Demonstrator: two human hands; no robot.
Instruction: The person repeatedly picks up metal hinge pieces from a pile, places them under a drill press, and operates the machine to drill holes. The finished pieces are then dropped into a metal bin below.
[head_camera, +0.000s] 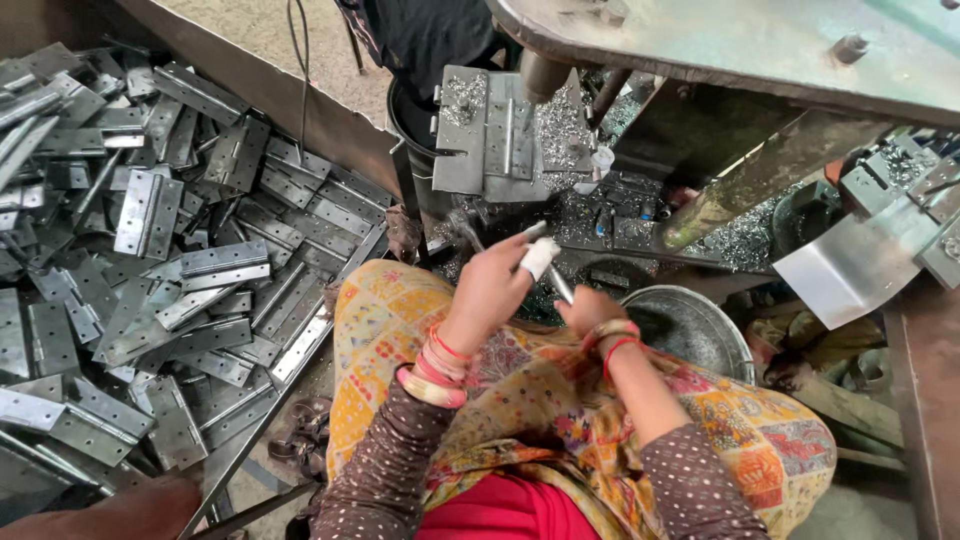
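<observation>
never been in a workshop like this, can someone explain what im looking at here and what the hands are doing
There is one picture, taken from a camera on the person's head, looking down over their lap and hands. No robot is involved, just two bare hands.

The left hand, with bangles on the wrist and a white wrapping on one finger, and the right hand meet on a thin metal rod. Exactly how each hand grips it is hard to tell.

To the left lies a big pile of flat grey metal hinges. Ahead, one opened hinge rests on the bed of a heavy green machine, with bright metal shavings scattered around it. Beside the right hand sits a round metal bowl. At the top edge, part of another person in dark clothing shows.
</observation>
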